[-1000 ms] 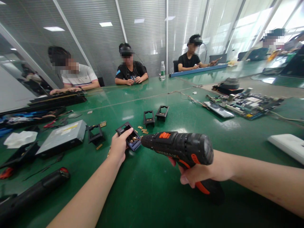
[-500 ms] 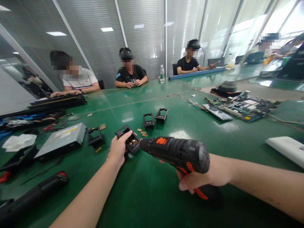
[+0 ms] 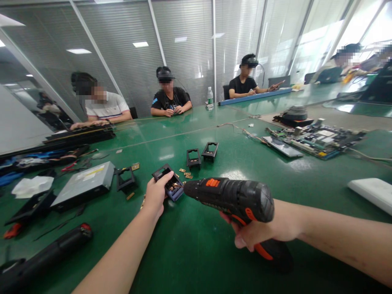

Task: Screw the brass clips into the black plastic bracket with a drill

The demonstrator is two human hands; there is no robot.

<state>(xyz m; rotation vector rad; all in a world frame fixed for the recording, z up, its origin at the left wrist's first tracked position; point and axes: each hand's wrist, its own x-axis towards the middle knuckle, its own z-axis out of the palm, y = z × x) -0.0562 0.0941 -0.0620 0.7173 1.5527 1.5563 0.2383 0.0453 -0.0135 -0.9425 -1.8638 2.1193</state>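
My left hand (image 3: 154,196) grips a black plastic frame (image 3: 161,170) by its near left side, thumb over the rim. Brass-coloured metal parts show inside the frame. In my right hand (image 3: 249,234) is a black and orange cordless drill (image 3: 228,195), its nose pointing left at the frame's right side. The tip is hidden by the nose, so I cannot tell whether it touches. Small brass plates (image 3: 188,175) lie just beyond the frame. Two similar black frames (image 3: 193,158) stand farther back, and another black frame (image 3: 125,179) sits to the left beside brass pieces.
To the left are a silver disc drive (image 3: 88,179), a white tissue (image 3: 32,187) and a black cylindrical tool (image 3: 49,253). Circuit boards (image 3: 324,136) and a white box (image 3: 372,194) occupy the right. Several people sit across the green table (image 3: 147,134).
The whole view has shifted slightly, with everything a little lower and to the right. The frame in my left hand is tilted a bit differently, and the drill stays at its right side.
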